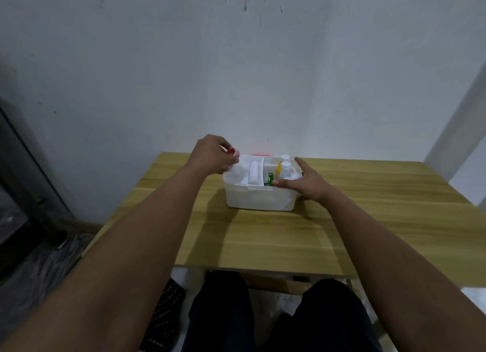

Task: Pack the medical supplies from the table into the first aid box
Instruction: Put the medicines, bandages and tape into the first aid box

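Observation:
A white translucent first aid box (259, 198) stands at the far middle of the wooden table (289, 233). Inside it I see a white gauze roll (254, 173), a green and white pack (270, 178), a yellow item (278, 170) and two white-capped bottles (285, 165). My left hand (212, 154) is over the box's far left corner, its fingers pinched on a small clear item (236, 156) that is too blurred to identify. My right hand (306, 182) rests spread on the box's right rim and side.
A pale wall rises right behind the table. Something red (260, 155) peeks out behind the box. A dark cabinet (23, 183) stands at the left on the floor. My legs are under the table's near edge.

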A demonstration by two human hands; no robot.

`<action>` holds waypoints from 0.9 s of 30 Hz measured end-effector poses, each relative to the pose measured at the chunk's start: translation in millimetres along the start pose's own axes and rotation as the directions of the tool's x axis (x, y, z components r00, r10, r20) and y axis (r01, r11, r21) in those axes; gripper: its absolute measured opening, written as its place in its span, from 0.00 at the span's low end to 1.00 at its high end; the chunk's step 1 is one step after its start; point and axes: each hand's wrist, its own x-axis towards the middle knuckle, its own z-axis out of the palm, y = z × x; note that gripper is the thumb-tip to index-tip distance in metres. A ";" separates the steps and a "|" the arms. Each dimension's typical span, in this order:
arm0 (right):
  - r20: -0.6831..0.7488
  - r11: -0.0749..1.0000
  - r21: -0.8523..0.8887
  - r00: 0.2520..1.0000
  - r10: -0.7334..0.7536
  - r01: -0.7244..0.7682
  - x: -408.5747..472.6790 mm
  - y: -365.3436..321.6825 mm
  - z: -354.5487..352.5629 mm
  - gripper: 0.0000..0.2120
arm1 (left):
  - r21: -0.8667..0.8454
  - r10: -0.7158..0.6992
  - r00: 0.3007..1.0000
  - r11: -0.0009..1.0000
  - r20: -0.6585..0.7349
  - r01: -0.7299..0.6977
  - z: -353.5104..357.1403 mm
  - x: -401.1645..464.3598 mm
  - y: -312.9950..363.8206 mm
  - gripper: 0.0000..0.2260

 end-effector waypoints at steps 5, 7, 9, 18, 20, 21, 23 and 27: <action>-0.005 1.000 -0.008 1.000 0.001 -0.001 1.4 1.3 1.5 0.61 | 0.309 0.075 0.994 0.946 0.077 -0.095 25.7 3.3 4.6 0.10; -0.001 1.000 -0.004 1.000 -0.001 0.000 1.9 2.0 0.8 0.60 | 0.425 0.107 0.989 0.894 0.102 -0.141 28.6 4.1 8.1 0.09; -0.001 1.000 -0.007 1.000 -0.006 0.006 2.6 3.0 0.4 0.61 | 0.523 0.120 0.984 0.834 0.135 -0.174 31.3 5.0 12.2 0.11; -0.006 0.999 -0.032 1.000 -0.003 0.002 2.0 3.1 0.4 0.63 | 0.785 0.079 0.984 0.594 0.159 -0.174 40.9 1.1 24.6 0.15; 0.000 1.000 -0.028 1.000 0.003 -0.003 3.0 2.9 0.5 0.63 | 0.810 0.074 0.983 0.559 0.165 -0.178 40.9 1.8 25.3 0.14; -0.001 1.000 -0.029 1.000 0.004 -0.004 2.9 2.6 0.6 0.64 | 0.817 0.071 0.983 0.547 0.171 -0.182 41.3 1.8 25.2 0.12; -0.002 0.999 -0.031 1.000 0.011 -0.011 2.4 2.5 0.7 0.65 | 0.824 0.066 0.980 0.534 0.186 -0.192 42.5 1.3 25.1 0.08; 0.004 1.000 -0.025 1.000 0.016 -0.016 1.1 3.0 0.1 0.65 | 0.768 0.016 0.979 0.618 0.201 -0.168 38.4 3.6 23.8 0.11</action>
